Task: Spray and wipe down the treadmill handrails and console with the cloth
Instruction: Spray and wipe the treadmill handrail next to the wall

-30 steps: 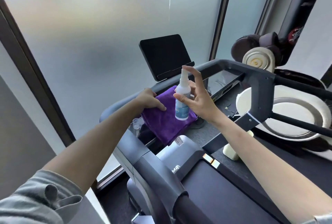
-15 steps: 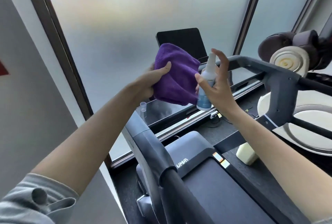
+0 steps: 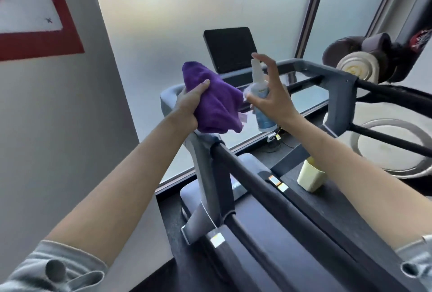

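A: Left hand [image 3: 190, 107]?
B: Clenched around a bunched purple cloth [image 3: 214, 102], held in the air just above the left front corner of the treadmill frame [image 3: 336, 95]. Cloth isn't touching the frame as far as I can tell.
A: Right hand [image 3: 272, 102]?
B: Wrapped around a white spray bottle [image 3: 260, 104], upright, 1 finger raised over the nozzle. Bottle sits just beside the cloth's right edge, nozzle toward the cloth.
A: Spray visible?
B: Can't tell.
A: Console?
B: Black screen [image 3: 230, 49] stands behind both hands at the front edge of the frame, untouched.
A: Handrails?
B: Left handrail [image 3: 252, 174] runs from under the cloth toward the camera, dark padded bar. Neither hand on it.
A: Anything else?
B: 1 pale yellow cup [image 3: 312, 178] on the floor by the deck's right edge, under the right forearm. Grey sleeves at both bottom corners.
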A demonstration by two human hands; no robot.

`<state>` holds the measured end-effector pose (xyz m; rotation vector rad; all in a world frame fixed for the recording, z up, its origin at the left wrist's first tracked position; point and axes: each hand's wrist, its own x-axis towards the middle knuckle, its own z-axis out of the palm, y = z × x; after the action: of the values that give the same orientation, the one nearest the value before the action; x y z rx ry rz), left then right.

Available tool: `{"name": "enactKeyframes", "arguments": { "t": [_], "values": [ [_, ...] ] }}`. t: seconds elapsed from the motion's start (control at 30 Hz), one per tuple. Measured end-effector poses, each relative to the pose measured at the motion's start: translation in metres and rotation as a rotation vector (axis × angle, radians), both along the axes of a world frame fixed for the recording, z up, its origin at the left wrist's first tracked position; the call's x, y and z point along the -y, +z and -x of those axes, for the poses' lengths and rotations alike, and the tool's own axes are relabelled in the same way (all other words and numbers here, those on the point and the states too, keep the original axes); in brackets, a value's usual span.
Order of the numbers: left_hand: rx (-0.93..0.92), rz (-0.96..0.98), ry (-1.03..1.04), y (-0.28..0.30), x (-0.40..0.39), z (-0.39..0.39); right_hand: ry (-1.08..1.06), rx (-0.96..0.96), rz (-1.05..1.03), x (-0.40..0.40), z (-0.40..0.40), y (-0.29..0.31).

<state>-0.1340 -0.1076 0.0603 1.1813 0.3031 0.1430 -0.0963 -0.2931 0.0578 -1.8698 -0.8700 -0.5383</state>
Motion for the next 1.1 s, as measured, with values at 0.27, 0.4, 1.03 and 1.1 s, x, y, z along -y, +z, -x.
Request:
{"name": "enactKeyframes", "arguments": {
  "t": [0.27, 0.4, 1.03, 1.1],
  "values": [
    [0.017, 0.068, 0.094, -0.002, 0.002, 0.105, -0.093, -0.069, 0.126, 0.045, 0.079, -0.013],
    [0.049, -0.018, 0.222, -0.006, 0.004, 0.148, -0.040, -0.083, 0.127, 0.061, 0.094, -0.013],
    [-0.110, 0.087, 0.689, -0.083, 0.134, 0.213, 0.223, -0.174, 0.284, 0.123, 0.080, -0.057],
    [-0.120, 0.086, 0.680, -0.084, 0.138, 0.205, 0.210, -0.155, 0.284, 0.118, 0.074, -0.064]
  ]
}}
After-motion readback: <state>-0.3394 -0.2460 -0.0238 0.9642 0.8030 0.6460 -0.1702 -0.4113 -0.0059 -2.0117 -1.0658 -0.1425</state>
